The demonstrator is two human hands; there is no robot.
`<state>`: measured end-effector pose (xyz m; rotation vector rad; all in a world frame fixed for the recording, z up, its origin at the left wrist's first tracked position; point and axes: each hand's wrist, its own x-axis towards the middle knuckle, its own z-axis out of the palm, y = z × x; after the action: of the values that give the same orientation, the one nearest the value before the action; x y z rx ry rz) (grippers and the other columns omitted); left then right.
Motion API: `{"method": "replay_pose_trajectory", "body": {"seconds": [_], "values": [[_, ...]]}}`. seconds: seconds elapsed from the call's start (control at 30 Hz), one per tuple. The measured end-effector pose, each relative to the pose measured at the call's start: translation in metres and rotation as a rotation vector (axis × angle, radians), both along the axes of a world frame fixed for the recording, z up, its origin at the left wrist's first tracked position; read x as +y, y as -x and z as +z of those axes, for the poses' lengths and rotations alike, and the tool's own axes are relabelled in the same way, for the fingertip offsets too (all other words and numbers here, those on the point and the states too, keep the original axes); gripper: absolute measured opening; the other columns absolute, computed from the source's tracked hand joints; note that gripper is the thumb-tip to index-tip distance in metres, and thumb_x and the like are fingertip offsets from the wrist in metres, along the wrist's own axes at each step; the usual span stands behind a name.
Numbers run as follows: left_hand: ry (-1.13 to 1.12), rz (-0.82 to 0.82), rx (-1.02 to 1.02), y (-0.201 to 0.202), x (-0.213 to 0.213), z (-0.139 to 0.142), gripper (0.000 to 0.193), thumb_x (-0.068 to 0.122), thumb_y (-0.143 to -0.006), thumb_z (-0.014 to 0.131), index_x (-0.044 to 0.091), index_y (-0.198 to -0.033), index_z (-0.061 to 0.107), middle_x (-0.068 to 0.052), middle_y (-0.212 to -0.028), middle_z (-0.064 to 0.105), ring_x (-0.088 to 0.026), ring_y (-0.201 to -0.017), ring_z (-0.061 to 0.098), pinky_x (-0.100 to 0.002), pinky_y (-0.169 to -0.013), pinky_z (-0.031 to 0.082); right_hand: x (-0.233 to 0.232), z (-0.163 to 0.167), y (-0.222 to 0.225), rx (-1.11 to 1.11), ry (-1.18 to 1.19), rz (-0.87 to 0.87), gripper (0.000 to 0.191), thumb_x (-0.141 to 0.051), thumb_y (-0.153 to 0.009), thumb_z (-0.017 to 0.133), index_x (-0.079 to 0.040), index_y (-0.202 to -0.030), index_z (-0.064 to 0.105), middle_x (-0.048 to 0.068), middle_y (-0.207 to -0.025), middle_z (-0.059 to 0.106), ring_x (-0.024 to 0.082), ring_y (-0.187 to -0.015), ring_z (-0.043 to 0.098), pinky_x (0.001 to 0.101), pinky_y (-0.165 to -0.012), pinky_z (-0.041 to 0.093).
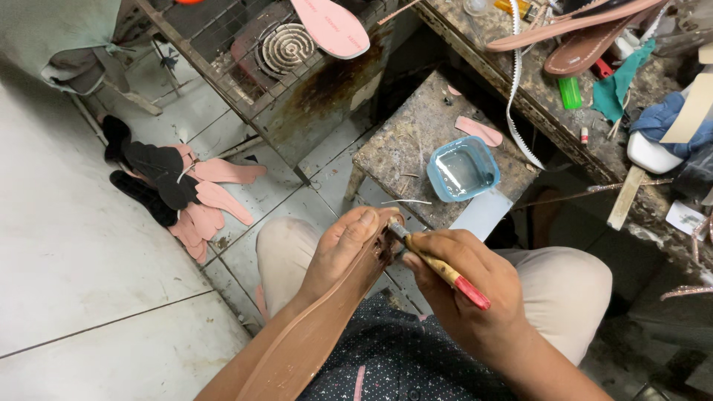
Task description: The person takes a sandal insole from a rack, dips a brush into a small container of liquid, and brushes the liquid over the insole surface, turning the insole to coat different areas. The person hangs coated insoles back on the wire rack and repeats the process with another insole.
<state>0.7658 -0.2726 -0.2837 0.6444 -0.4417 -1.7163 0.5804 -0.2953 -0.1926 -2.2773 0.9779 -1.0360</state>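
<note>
My left hand [340, 249] grips a long brown shoe sole [319, 327] that runs along my forearm, with the fingers over its far end. My right hand [464, 286] holds a small brush [445, 271] with a yellow and red handle. Its tip touches the sole's end beside my left fingertips. Just beyond the hands, a blue plastic tub [462, 168] of clear liquid sits on a stained low stool [416, 141].
Pink and black insole cut-outs [189, 189] lie fanned on the tiled floor to the left. A rusty metal rack [297, 74] holds a pink insole [330, 26]. The cluttered bench [594, 96] on the right carries sandal soles, a green lighter, rags and white trim.
</note>
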Motion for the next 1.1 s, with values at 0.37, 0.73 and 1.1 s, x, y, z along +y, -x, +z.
{"method": "replay_pose_trajectory", "body": {"seconds": [0.37,0.73,1.1], "values": [[-0.029,0.017,-0.15,-0.002,-0.001,-0.01,0.038,0.025,-0.108,0.052,-0.005,-0.128,0.061,-0.007,-0.112,0.068,-0.009,-0.1,0.063,-0.026,-0.089,0.052,0.004,-0.001,-0.004,-0.023,-0.023,0.067,0.026,-0.002,-0.088,0.078,0.0,-0.11,0.066,0.013,-0.102,0.071,0.027,-0.089,0.074,0.0326,-0.074,0.06],[-0.129,0.023,-0.062,0.002,0.0,0.005,0.036,0.031,-0.109,0.053,-0.003,-0.12,0.061,-0.006,-0.097,0.065,-0.011,-0.085,0.061,-0.027,-0.075,0.051,0.007,0.004,-0.001,-0.047,-0.069,0.183,0.03,-0.005,-0.086,0.08,-0.001,-0.111,0.064,0.012,-0.106,0.072,0.026,-0.094,0.076,0.0307,-0.076,0.062],[-0.147,-0.002,-0.018,0.002,0.0,0.015,0.036,0.031,-0.107,0.051,-0.001,-0.12,0.063,-0.005,-0.096,0.065,-0.012,-0.084,0.061,-0.029,-0.075,0.051,0.003,0.003,0.006,-0.031,-0.105,0.142,0.033,0.001,-0.083,0.075,0.001,-0.115,0.064,0.016,-0.117,0.068,0.029,-0.103,0.073,0.0346,-0.086,0.06]]}}
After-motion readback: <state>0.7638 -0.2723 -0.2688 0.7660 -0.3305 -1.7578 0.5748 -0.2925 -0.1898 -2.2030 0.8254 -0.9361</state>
